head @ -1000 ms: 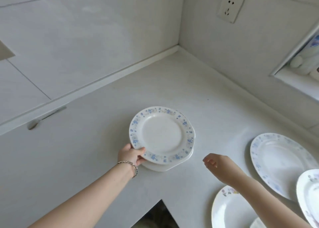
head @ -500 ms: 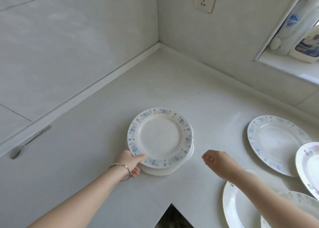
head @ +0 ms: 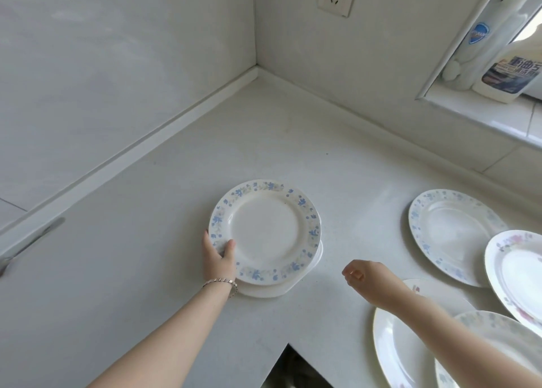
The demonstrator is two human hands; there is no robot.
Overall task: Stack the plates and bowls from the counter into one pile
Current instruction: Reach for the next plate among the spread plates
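Observation:
A white plate with a blue flower rim (head: 265, 230) lies on top of a small pile (head: 318, 252) in the middle of the counter. My left hand (head: 218, 258) grips that plate's near-left rim, thumb on top. My right hand (head: 365, 279) hovers to the right of the pile, fingers loosely curled, holding nothing. To the right lie a blue-rimmed plate (head: 453, 235), a pink-flowered plate (head: 519, 273), a plain white plate (head: 401, 346) under my right forearm, and another plate (head: 504, 337) at the bottom right edge.
The white counter (head: 146, 270) runs into a wall corner at the back. A spoon (head: 32, 241) lies at the far left by the wall. A window ledge with bottles (head: 510, 67) sits upper right. The counter's front edge has a notch (head: 290, 364) near me.
The view has swung right, showing more plates on the right. My left hand stays on the top plate's rim, sliding a little further up it. My right hand has barely moved.

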